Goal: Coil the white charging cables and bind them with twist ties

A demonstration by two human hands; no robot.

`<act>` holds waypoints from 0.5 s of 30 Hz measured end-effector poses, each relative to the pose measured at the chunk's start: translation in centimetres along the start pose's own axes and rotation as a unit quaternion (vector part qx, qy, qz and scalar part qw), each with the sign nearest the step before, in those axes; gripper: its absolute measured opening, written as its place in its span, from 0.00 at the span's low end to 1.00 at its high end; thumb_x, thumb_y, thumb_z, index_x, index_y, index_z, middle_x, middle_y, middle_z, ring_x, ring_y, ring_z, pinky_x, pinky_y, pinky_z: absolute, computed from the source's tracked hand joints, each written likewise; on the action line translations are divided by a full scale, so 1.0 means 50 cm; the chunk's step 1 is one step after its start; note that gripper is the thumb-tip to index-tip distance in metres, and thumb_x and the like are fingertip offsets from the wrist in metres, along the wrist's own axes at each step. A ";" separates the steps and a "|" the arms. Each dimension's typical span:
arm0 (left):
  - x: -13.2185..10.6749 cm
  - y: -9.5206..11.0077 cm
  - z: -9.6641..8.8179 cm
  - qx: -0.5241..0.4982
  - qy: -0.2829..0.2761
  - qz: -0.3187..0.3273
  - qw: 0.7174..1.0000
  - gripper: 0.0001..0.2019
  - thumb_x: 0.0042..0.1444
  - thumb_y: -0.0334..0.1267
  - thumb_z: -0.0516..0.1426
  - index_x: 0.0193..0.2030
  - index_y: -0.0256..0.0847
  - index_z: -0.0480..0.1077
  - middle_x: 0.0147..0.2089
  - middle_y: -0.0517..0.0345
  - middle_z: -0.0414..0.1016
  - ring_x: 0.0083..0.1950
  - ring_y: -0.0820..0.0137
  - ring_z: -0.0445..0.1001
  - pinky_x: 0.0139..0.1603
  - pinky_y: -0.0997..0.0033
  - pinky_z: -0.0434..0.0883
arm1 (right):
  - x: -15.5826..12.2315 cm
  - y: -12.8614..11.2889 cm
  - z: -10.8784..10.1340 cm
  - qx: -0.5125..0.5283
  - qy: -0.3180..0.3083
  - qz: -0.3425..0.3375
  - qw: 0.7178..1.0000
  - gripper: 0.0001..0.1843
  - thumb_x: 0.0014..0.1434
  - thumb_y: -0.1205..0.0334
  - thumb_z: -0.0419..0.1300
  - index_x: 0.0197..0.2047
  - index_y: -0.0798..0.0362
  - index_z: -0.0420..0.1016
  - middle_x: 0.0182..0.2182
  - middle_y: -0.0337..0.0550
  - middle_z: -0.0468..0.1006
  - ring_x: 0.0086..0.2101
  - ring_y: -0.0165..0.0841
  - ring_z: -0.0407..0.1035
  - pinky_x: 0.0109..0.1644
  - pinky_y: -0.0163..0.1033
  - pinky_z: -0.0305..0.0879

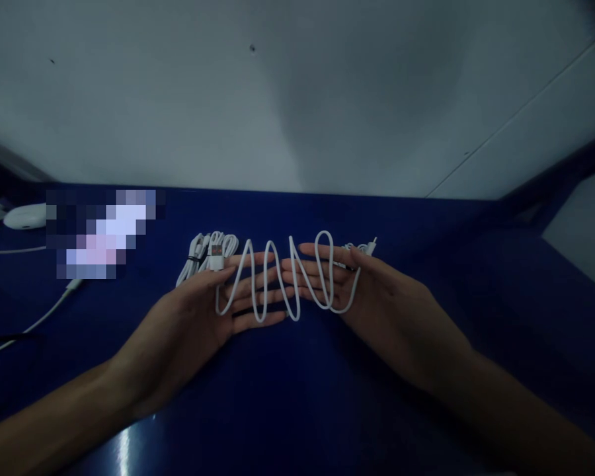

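A white USB cable (293, 277) lies in zigzag loops across the outstretched fingers of both hands. My left hand (198, 314) is palm up with its fingers spread beneath the loops. Its thumb lies against the cable's USB plug (217, 258). My right hand (377, 297) supports the other end of the loops, and its thumb rests near the small plug (373, 246) there. The fingertips of both hands meet or overlap under the middle of the cable. Just behind my left hand sit bundled white cables (196, 254), partly hidden by it.
The blue table (287, 410) meets a pale wall (188, 119) at the back. To the left is a blurred-out bright object (106, 231) with a white cord (54, 307) running from it. A white rounded device (24, 216) lies beyond, at the far left.
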State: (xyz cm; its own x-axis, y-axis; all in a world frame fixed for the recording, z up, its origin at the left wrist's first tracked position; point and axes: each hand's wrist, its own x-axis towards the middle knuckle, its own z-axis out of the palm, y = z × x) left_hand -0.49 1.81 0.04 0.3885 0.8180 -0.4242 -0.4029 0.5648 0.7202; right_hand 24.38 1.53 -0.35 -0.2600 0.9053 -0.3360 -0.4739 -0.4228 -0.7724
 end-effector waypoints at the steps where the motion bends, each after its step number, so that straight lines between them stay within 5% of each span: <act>1: 0.000 0.000 0.001 -0.004 0.003 -0.004 1.000 0.20 0.77 0.34 0.56 0.69 0.43 0.82 0.77 0.44 0.80 0.80 0.48 0.74 0.77 0.44 0.77 | 0.000 -0.001 0.001 -0.003 0.004 0.005 1.000 0.24 0.84 0.49 0.54 0.60 0.53 0.87 0.64 0.56 0.88 0.67 0.51 0.80 0.79 0.60 0.66; 6: 0.002 0.005 0.014 -0.013 0.019 -0.011 1.000 0.19 0.79 0.37 0.57 0.70 0.44 0.81 0.71 0.41 0.85 0.77 0.47 0.78 0.79 0.42 0.74 | -0.002 -0.005 0.004 0.002 0.002 0.020 1.000 0.23 0.84 0.49 0.53 0.60 0.52 0.87 0.64 0.53 0.87 0.68 0.48 0.78 0.82 0.60 0.62; 15: 0.002 0.012 0.033 -0.003 0.087 -0.019 0.996 0.22 0.77 0.31 0.56 0.74 0.42 0.77 0.74 0.41 0.81 0.68 0.53 0.86 0.60 0.55 0.89 | -0.003 -0.004 0.001 0.021 -0.009 0.026 0.999 0.23 0.82 0.49 0.57 0.63 0.54 0.86 0.67 0.58 0.85 0.71 0.52 0.76 0.80 0.61 0.65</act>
State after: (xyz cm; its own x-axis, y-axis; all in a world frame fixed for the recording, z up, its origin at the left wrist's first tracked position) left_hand 0.66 2.03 1.33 0.2532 0.8026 -0.5401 -0.3961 0.5953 0.6990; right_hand 24.46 1.46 -0.12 -0.2993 0.8815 -0.3652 -0.4940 -0.4706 -0.7311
